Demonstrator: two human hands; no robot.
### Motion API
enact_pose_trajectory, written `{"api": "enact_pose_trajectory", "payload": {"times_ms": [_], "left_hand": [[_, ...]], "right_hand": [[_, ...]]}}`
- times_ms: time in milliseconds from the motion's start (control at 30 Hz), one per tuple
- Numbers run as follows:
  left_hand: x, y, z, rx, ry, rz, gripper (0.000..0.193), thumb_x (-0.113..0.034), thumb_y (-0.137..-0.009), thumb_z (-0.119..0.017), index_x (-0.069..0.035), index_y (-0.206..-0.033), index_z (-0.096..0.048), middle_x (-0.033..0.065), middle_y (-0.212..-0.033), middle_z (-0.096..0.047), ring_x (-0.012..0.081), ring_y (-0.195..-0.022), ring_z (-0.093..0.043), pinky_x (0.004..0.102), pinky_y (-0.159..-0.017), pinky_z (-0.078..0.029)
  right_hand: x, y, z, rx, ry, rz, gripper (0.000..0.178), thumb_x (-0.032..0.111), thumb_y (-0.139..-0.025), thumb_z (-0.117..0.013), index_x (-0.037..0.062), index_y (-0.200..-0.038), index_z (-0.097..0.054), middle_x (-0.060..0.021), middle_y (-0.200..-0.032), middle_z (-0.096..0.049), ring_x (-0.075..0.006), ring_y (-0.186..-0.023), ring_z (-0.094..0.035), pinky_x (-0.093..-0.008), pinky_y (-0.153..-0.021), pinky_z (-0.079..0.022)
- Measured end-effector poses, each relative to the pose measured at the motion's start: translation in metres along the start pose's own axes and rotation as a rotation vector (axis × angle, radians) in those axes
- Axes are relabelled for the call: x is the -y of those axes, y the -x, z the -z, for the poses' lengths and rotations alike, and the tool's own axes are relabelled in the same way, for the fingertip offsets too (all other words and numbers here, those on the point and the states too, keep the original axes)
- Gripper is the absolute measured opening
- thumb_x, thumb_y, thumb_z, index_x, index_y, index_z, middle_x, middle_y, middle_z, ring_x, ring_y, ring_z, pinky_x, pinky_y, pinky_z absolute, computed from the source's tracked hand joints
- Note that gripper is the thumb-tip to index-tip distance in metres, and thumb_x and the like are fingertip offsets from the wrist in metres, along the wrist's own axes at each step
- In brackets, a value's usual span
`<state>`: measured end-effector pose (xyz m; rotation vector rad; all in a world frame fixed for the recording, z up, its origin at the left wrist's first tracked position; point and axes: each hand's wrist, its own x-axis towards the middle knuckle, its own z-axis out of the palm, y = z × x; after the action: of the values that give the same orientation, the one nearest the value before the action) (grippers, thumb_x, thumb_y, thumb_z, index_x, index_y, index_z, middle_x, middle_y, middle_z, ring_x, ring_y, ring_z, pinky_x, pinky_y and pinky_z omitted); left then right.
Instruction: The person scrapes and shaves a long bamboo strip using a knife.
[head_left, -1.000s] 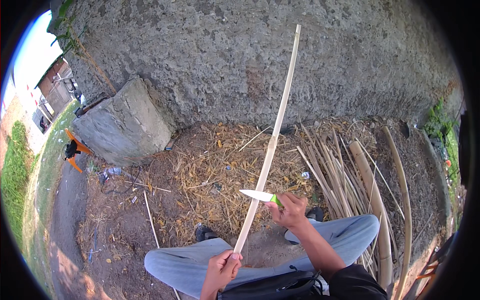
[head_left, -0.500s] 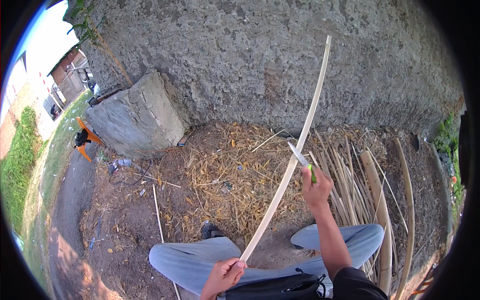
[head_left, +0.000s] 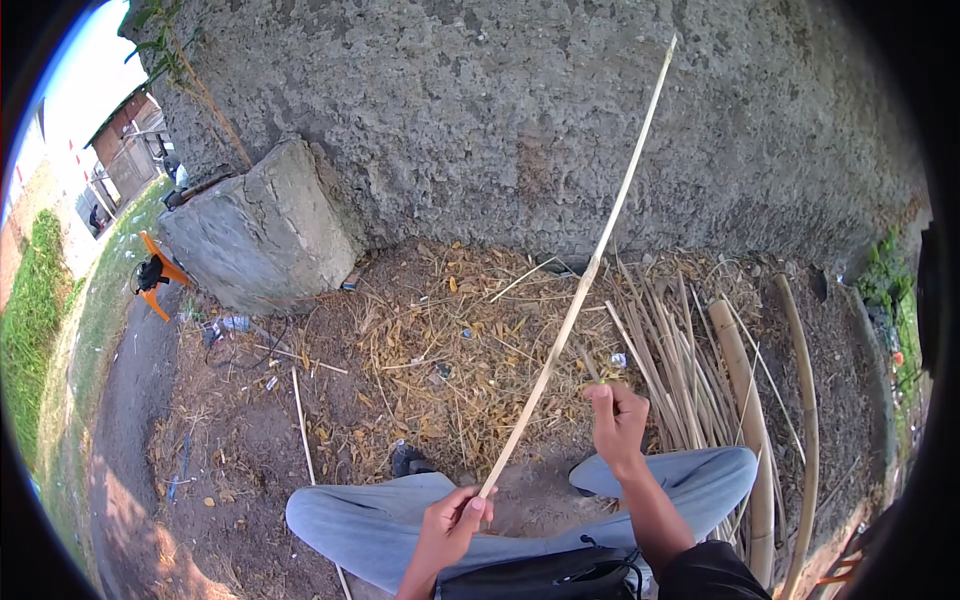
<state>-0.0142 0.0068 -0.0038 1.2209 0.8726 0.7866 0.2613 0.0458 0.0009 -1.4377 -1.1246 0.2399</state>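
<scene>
My left hand [head_left: 450, 527] is closed around the lower end of a long, pale bamboo strip [head_left: 562, 345]. The strip slants up and to the right across the wall, showing a narrow edge with a knot partway along. In my right hand [head_left: 620, 425], just right of the strip, is a knife [head_left: 588, 363]. Its blade points up and left, blurred and hard to pick out against the leaves, and appears apart from the strip. My fingers hide most of its handle.
Split bamboo strips [head_left: 672, 350] lie in a pile at the right, beside a thick bamboo pole [head_left: 745, 385] and a thinner curved pole [head_left: 803, 400]. A rough wall [head_left: 480, 130] and concrete block [head_left: 265, 225] stand ahead. A thin stick [head_left: 302, 420] lies left of my knee.
The bamboo strip has turned from its broad face to a narrow edge. My right hand, with the knife, has drawn down toward me, and the blade has left the strip.
</scene>
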Motion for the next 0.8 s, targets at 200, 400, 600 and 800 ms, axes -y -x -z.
{"api": "enact_pose_trajectory", "payload": {"times_ms": [200,400,600,800], "left_hand": [[0.008,-0.021,-0.012,-0.039,0.132,0.072,0.029,-0.023,-0.106,-0.051,0.003,-0.112,-0.063,-0.0024,-0.074,-0.052,0.0020,-0.057,-0.038,0.0199,-0.050,-0.031],[0.014,-0.018,-0.017,-0.072,0.154,0.099,0.033,-0.025,-0.106,-0.050,0.002,-0.090,-0.061,-0.0019,-0.065,-0.048,0.0029,-0.051,-0.037,0.0222,-0.045,-0.029],[0.008,-0.015,-0.016,-0.040,0.127,0.112,0.035,-0.025,-0.107,-0.050,0.000,-0.083,-0.058,-0.0042,-0.057,-0.041,0.0023,-0.046,-0.034,0.0232,-0.041,-0.025],[0.005,-0.015,-0.016,-0.019,0.168,0.183,0.036,-0.025,-0.107,-0.049,-0.001,-0.081,-0.056,-0.0058,-0.057,-0.039,0.0015,-0.047,-0.031,0.0225,-0.042,-0.023]], "right_hand": [[0.023,0.063,-0.019,0.301,0.139,0.349,0.022,0.024,-0.081,-0.079,0.0046,-0.082,-0.069,-0.0075,-0.059,-0.060,-0.0226,-0.046,-0.058,-0.0343,-0.043,-0.044],[0.021,0.078,-0.022,0.380,0.163,0.423,0.026,0.029,-0.080,-0.080,0.0053,-0.084,-0.069,-0.0060,-0.061,-0.062,-0.0243,-0.047,-0.060,-0.0348,-0.044,-0.046],[0.014,0.076,-0.024,0.331,0.228,0.496,0.030,0.034,-0.080,-0.080,0.0063,-0.083,-0.068,-0.0034,-0.059,-0.059,-0.0217,-0.045,-0.058,-0.0333,-0.041,-0.043],[0.013,0.068,-0.022,0.268,0.282,0.562,0.032,0.038,-0.080,-0.080,0.0083,-0.080,-0.068,-0.0014,-0.058,-0.059,-0.0189,-0.045,-0.059,-0.0308,-0.040,-0.043]]}}
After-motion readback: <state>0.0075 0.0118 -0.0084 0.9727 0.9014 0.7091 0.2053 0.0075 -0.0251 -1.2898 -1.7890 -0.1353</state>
